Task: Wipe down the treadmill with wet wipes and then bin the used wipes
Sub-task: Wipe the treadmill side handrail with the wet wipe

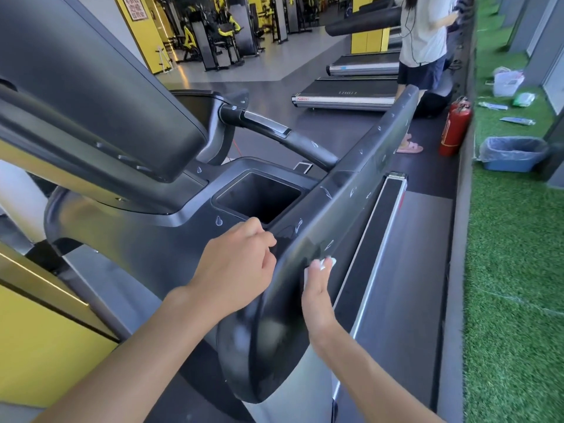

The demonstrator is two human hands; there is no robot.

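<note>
A dark treadmill fills the view, its long black side handrail (360, 184) running from near me to the far right, dotted with water drops. My right hand (317, 288) presses a white wet wipe (322, 265) flat against the rail's outer face, fingers straight. My left hand (238, 264) rests on the rail's inner top edge with fingers curled over it, just in front of the square cup holder (259, 196). The running belt (396, 270) lies below to the right.
A blue bin with a clear liner (512, 154) stands on green turf at the right, wipe packets (518, 120) and a bag beyond it. A red fire extinguisher (454, 126) leans at the turf's edge. A person stands by further treadmills at the back right.
</note>
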